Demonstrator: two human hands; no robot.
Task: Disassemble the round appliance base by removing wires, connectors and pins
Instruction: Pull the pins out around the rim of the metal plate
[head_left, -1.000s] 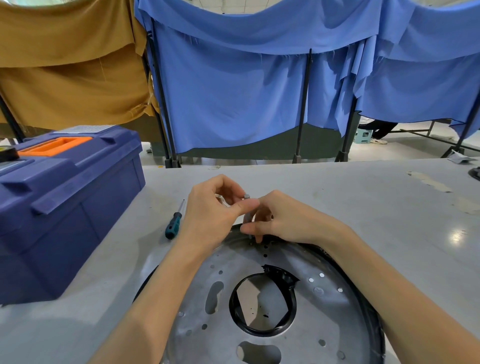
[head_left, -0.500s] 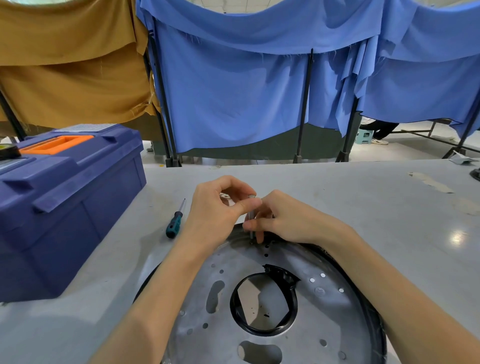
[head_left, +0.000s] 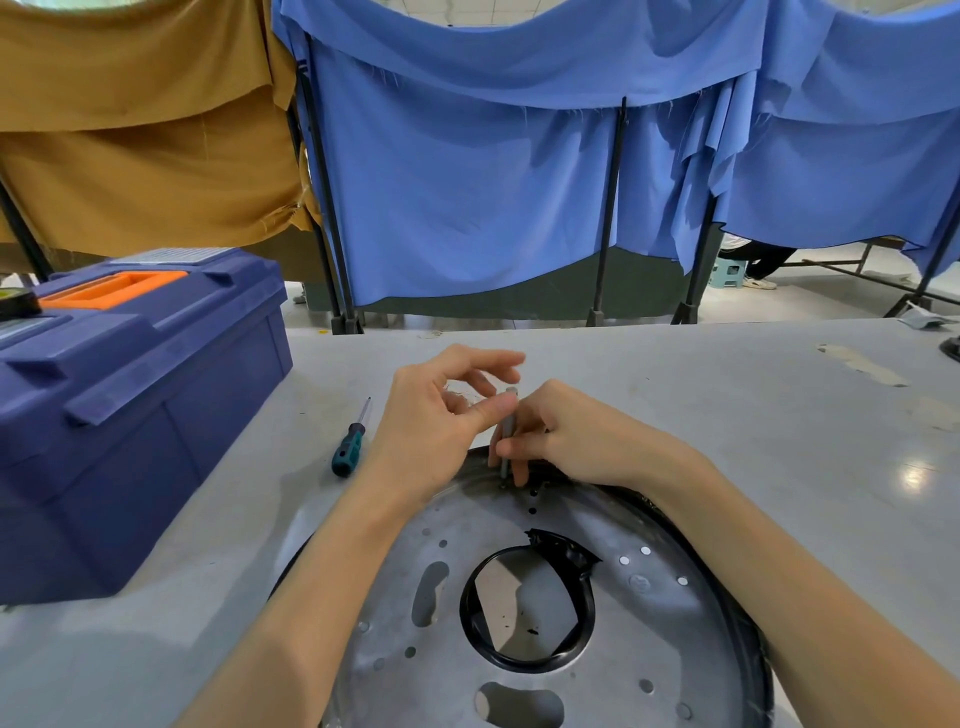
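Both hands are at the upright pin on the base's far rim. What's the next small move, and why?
Probably lift the pin straight up out of the base. The right hand pinches its lower part, the left hand rests its thumb against the top, and its foot looks seated in a hole at the rim, so an upward pull should free it.

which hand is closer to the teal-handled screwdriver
Left. The left hand sits just right of the teal-handled screwdriver; the right hand, farther right, pinches the grey pin.
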